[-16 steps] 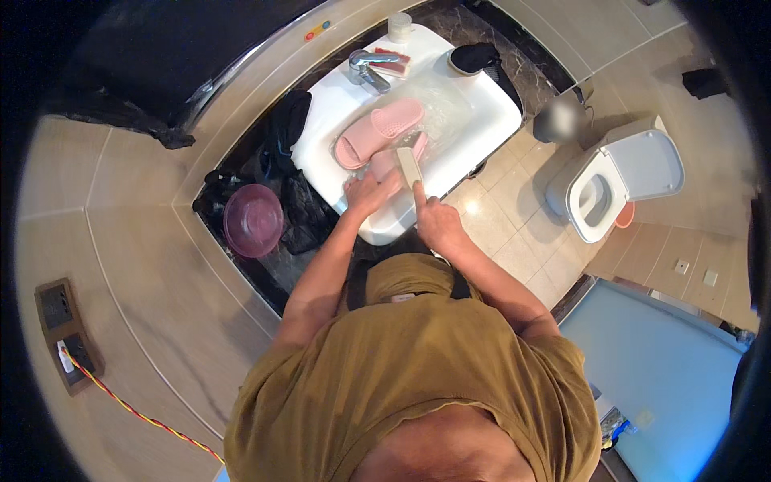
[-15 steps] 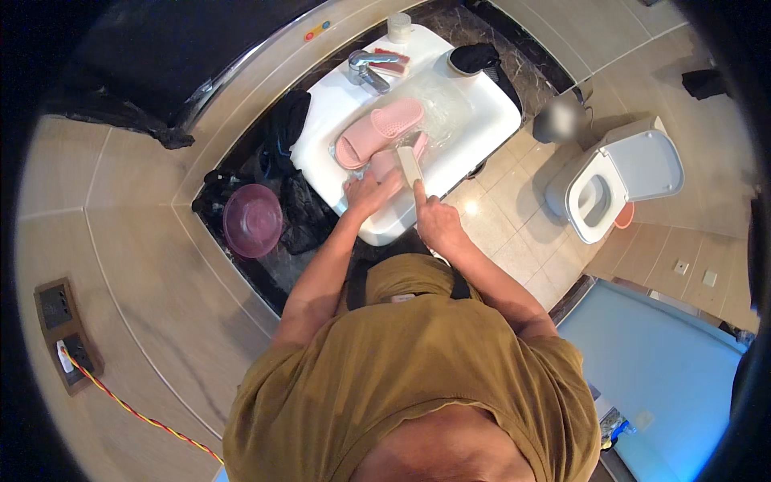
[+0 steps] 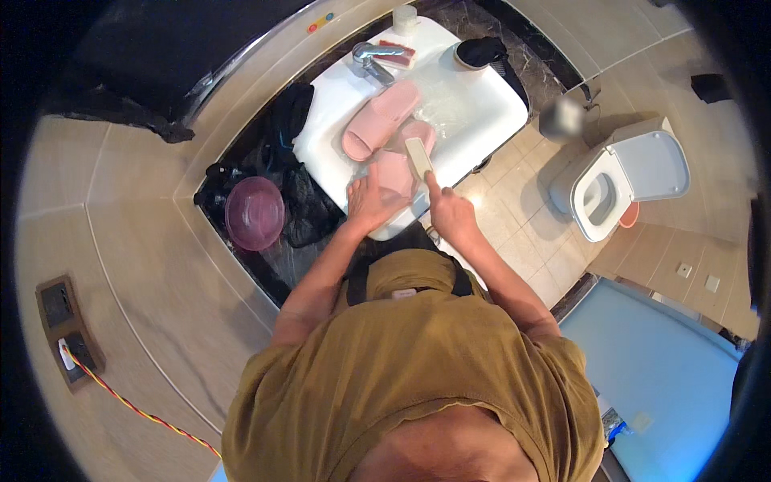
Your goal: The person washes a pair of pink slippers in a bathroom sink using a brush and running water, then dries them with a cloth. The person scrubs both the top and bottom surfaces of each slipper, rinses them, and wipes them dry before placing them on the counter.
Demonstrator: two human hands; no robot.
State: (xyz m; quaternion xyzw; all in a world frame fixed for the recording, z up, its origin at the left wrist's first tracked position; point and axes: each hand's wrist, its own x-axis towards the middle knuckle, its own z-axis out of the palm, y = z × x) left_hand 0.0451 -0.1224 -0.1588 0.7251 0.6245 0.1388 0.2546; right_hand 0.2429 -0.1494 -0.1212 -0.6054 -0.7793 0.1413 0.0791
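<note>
I now see more of the near slipper, exposed to the brush my right hand grips, beside my spread left hand.

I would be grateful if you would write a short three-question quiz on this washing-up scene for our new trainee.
1. Multiple choice: which hand holds the pale tool? A) left only; B) right only; C) neither.
2. True or false: the purple basin stands inside the sink.
3. Fill the gap: of the two pink slippers, the left hand is at the one ____ the faucet.

Key:
1. B: the right hand holds it.
2. False: the purple basin stands to the left of the sink.
3. Farther from.
</note>
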